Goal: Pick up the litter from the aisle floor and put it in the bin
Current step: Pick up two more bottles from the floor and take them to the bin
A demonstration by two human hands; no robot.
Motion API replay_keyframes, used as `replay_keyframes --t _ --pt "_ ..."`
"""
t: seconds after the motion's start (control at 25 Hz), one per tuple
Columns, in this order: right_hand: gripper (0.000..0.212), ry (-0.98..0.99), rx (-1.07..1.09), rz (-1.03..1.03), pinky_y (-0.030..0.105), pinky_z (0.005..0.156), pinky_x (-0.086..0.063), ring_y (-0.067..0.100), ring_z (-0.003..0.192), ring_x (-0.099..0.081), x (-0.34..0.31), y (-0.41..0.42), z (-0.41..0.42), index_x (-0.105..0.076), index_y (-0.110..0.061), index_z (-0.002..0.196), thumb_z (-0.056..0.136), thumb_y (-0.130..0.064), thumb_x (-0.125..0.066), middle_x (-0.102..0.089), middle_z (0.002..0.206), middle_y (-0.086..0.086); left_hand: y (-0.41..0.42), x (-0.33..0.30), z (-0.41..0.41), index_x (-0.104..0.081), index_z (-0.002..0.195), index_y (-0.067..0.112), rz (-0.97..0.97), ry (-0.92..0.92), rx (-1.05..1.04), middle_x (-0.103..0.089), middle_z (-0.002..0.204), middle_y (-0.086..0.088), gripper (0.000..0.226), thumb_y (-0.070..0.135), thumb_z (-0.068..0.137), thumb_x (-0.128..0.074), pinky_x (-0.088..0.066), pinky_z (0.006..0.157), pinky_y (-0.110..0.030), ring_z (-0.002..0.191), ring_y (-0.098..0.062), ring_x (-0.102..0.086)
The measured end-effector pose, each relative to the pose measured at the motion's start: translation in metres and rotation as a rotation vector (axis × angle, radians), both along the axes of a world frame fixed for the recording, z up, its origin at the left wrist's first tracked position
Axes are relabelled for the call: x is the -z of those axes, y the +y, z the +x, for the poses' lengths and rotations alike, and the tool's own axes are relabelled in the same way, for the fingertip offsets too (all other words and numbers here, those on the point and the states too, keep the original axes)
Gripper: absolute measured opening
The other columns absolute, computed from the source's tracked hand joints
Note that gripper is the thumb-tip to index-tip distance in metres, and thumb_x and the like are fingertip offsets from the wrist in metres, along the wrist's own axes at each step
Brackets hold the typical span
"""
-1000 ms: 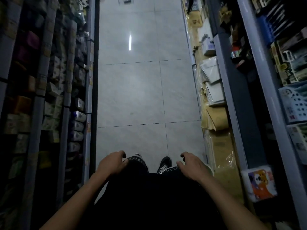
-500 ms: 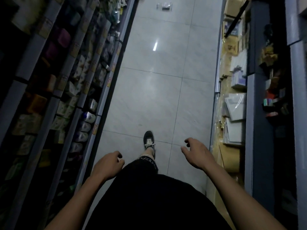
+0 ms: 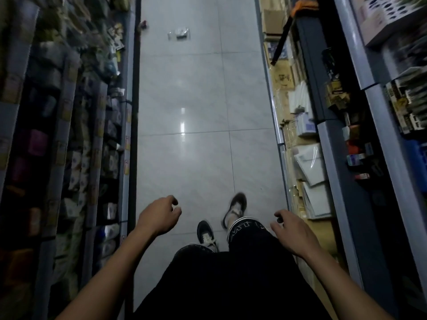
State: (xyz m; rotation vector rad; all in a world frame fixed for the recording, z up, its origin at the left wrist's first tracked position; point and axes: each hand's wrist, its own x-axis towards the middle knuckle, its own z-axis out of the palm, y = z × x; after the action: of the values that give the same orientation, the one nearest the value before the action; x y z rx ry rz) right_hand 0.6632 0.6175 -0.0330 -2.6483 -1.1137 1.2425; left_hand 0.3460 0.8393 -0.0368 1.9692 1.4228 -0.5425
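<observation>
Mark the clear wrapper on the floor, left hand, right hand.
clear wrapper (image 3: 179,34), head view, its middle.
left hand (image 3: 158,215), head view, back of hand.
right hand (image 3: 292,234), head view, back of hand.

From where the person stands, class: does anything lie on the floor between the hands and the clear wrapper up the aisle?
Nothing visible does. Both the left hand and right hand are empty, and bare tiles run straight up to the wrapper. A small red item lies off to its left by the shelf foot, outside that path.
</observation>
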Motion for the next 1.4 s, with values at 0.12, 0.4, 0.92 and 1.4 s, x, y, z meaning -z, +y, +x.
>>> replay_keyframes --t 0.12,0.4,0.92,1.4 --pt "0.046 0.007 0.045 -0.007 0.036 0.091 -0.050 0.019 0.113 -0.062 0.010 0.042 0.043 -0.056 -0.019 0.138 0.100 -0.044 -0.052 -0.064 0.131 0.001 0.065 0.002 0.059 -0.060 0.129 0.025 0.022 -0.017 0.046 -0.071 0.112 0.004 0.041 0.045 0.096 -0.047 -0.052 0.075 -0.034 0.094 -0.016 -0.064" --pt "0.045 0.008 0.020 0.064 0.035 0.091 -0.049 0.021 0.114 -0.062 0.012 0.211 0.156 -0.058 -0.017 0.137 0.099 -0.042 -0.053 -0.066 0.129 0.003 0.179 0.003 0.154 -0.062 0.127 0.025 0.003 0.020 -0.018 -0.072 0.113 0.003 0.040 0.045 0.095 -0.048 -0.054 0.078 -0.035 0.092 -0.017 -0.065" --pt "0.049 -0.019 -0.263 0.117 0.037 0.090 -0.051 0.018 0.112 -0.062 0.000 0.564 0.244 -0.056 -0.019 0.139 0.099 -0.048 -0.049 -0.065 0.128 -0.002 0.397 0.019 0.178 -0.062 0.125 0.027 -0.081 0.034 -0.327 -0.071 0.111 0.005 0.037 0.045 0.096 -0.048 -0.049 0.076 -0.032 0.092 -0.015 -0.063" --pt "0.046 -0.019 -0.074 0.024 0.037 0.091 -0.053 0.016 0.108 -0.063 0.001 0.756 0.314 -0.058 -0.021 0.136 0.099 -0.048 -0.052 -0.067 0.125 0.000 0.746 -0.001 0.280 -0.061 0.123 0.028 0.028 -0.013 -0.104 -0.072 0.103 0.009 0.038 0.048 0.093 -0.047 -0.053 0.078 -0.033 0.093 -0.016 -0.064"
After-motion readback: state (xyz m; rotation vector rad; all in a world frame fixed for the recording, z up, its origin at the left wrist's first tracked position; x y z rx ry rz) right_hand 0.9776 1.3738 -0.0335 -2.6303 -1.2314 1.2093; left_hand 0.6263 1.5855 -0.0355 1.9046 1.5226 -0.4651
